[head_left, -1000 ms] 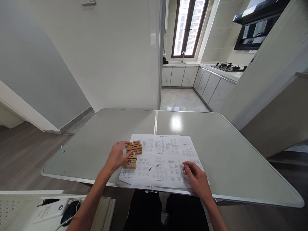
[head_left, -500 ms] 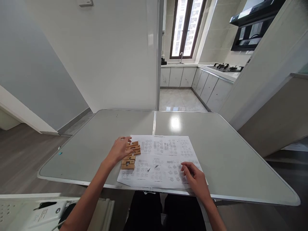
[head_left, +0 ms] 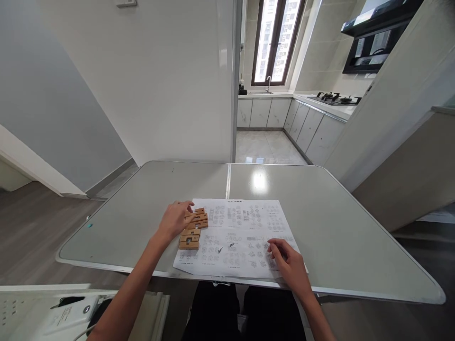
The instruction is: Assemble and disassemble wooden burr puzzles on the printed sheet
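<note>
At the left part of the printed sheet (head_left: 245, 270), my left hand (head_left: 174, 219) rests by the upper group of wooden puzzle pieces (head_left: 199, 223). Its thumb and fingers are apart, spread over the left ends of those notched bars, and they partly hide them. Just below lies a second group of wooden pieces (head_left: 189, 245), side by side, with notches in their edges. My right hand (head_left: 288, 261) lies on the right part of the sheet, fingers loosely bent and apart, holding nothing. Small line diagrams cover the paper.
The sheet lies near the front edge of a grey table (head_left: 348, 237) with a metal rim and a middle seam. At lower left stands a white cart (head_left: 21, 308) holding a white device (head_left: 71, 313) and a cable. A small teal bit (head_left: 90, 225) is on the table's left side.
My left thumb has drawn slightly up and left across the upper pieces. The wooden pieces and my right hand stay in place.
</note>
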Motion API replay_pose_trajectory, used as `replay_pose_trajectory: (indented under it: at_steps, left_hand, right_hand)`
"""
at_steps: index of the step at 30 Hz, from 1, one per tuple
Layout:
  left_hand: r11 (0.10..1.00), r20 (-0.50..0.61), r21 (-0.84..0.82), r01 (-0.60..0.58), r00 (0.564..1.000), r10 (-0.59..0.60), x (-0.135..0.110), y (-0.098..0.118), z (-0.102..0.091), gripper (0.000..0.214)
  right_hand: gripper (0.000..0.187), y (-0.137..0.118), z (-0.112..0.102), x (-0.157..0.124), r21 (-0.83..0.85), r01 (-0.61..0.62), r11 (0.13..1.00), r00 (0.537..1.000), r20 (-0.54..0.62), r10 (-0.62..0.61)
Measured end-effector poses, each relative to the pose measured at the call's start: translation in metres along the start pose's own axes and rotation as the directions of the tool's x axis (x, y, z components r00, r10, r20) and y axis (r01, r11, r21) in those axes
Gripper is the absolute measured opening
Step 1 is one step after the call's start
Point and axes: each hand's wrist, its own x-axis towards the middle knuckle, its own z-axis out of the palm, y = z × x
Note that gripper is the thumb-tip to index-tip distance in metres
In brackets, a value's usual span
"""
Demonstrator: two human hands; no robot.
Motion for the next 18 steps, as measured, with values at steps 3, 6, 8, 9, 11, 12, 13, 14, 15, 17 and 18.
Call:
replay_pose_trajectory:
  at_steps: [3, 6, 8, 9, 11, 12, 13, 14, 15, 17, 18]
  left_hand:
    - [0.997, -0.042, 0.029, 0.065, 0.997, -0.063, -0.0033, 0.0001, -0.0045, 0.031]
    - [0.993, -0.062, 0.052, 0.103, 0.993, -0.100, -0.0056, 0.0006, -0.0060, 0.045]
    - [0.992, -0.072, 0.056, 0.111, 0.992, -0.107, -0.0062, 0.0018, -0.0059, 0.047]
    - [0.992, -0.075, 0.055, 0.113, 0.991, -0.109, -0.0062, 0.0025, -0.0058, 0.046]
    - [0.992, -0.081, 0.050, 0.119, 0.990, -0.114, -0.0062, 0.0038, -0.0060, 0.045]
    - [0.992, -0.082, 0.045, 0.121, 0.990, -0.117, -0.0062, 0.0045, -0.0063, 0.043]
    - [0.992, -0.082, 0.038, 0.124, 0.989, -0.120, -0.0064, 0.0050, -0.0067, 0.042]
    - [0.992, -0.080, 0.029, 0.125, 0.989, -0.123, -0.0067, 0.0055, -0.0073, 0.040]
    - [0.992, -0.074, 0.016, 0.124, 0.990, -0.123, -0.0071, 0.0059, -0.0079, 0.039]
    - [0.994, -0.052, -0.018, 0.110, 0.992, -0.111, -0.0079, 0.0062, -0.0092, 0.036]
    - [0.995, -0.038, -0.038, 0.096, 0.995, -0.097, -0.0082, 0.0061, -0.0097, 0.034]
  right_hand:
    - [0.040, -0.0020, -0.0004, -0.0005, 0.002, 0.001, 1.000, 1.000, -0.007, -0.001]
    - [0.038, -0.0050, -0.0013, -0.0015, -0.009, -0.005, 1.000, 1.000, 0.001, 0.005]
    - [0.037, -0.0058, -0.0017, -0.0020, -0.015, -0.009, 1.000, 1.000, 0.011, 0.009]
    - [0.037, -0.0056, -0.0018, -0.0020, -0.017, -0.009, 1.000, 1.000, 0.012, 0.010]
    - [0.036, -0.0042, -0.0017, -0.0019, -0.021, -0.007, 1.000, 1.000, 0.015, 0.008]
    - [0.037, -0.0032, -0.0015, -0.0017, -0.022, -0.005, 1.000, 1.000, 0.014, 0.005]
    - [0.037, -0.0022, -0.0014, -0.0015, -0.023, -0.003, 1.000, 1.000, 0.012, 0.003]
    - [0.037, -0.0013, -0.0012, -0.0014, -0.024, 0.000, 1.000, 1.000, 0.009, 0.000]
    - [0.037, -0.0006, -0.0010, -0.0012, -0.024, 0.002, 1.000, 1.000, 0.008, -0.002]
    - [0.038, 0.0000, -0.0010, -0.0012, -0.026, 0.004, 1.000, 1.000, 0.004, -0.004]
    - [0.038, 0.0001, -0.0010, -0.0012, -0.028, 0.004, 1.000, 1.000, 0.007, -0.004]
